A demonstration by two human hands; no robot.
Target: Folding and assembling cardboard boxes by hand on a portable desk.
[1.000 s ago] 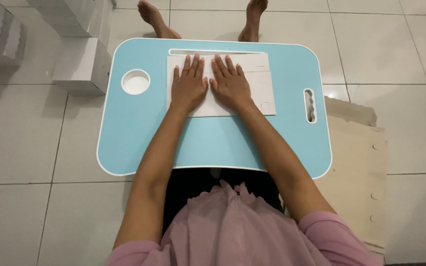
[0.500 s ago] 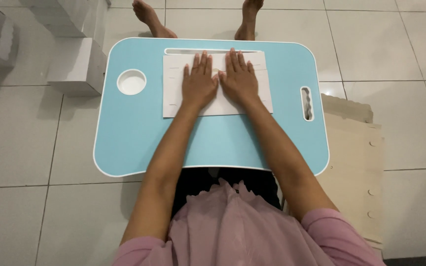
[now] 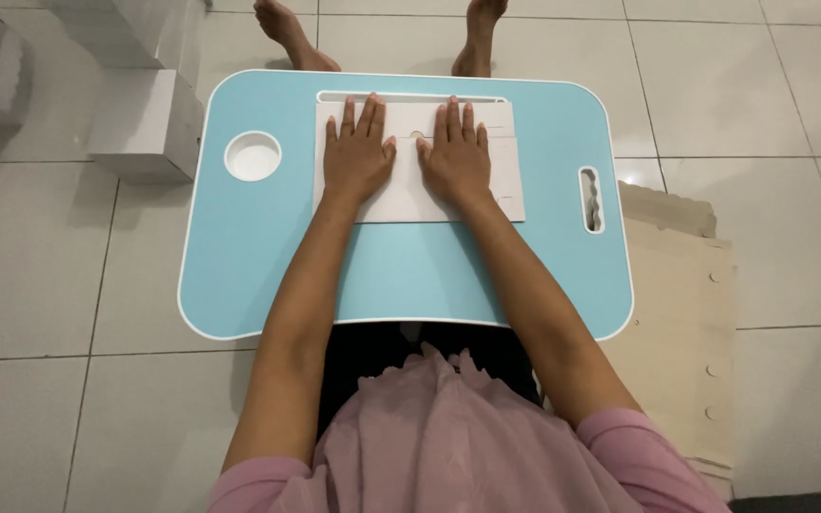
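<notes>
A light blue lap table (image 3: 429, 275) stands over my legs on the tiled floor. A flat white cardboard sheet (image 3: 505, 180) lies on its far half. My left hand (image 3: 358, 152) rests flat on the sheet's left part, palm down, fingers spread. My right hand (image 3: 456, 152) lies flat beside it on the sheet's middle, fingers together and pointing away. The two hands are close, thumbs almost touching. Neither hand grips anything.
The table has a round white cup recess (image 3: 253, 156) at far left and a handle slot (image 3: 591, 199) at right. Flat brown cardboard (image 3: 686, 323) lies on the floor to the right. White foam blocks (image 3: 149, 123) sit at far left. My bare feet (image 3: 287, 33) show beyond the table.
Both hands have stayed flat on the white sheet. The view has shifted slightly, and the hands sit a little farther up the sheet than a second ago.
</notes>
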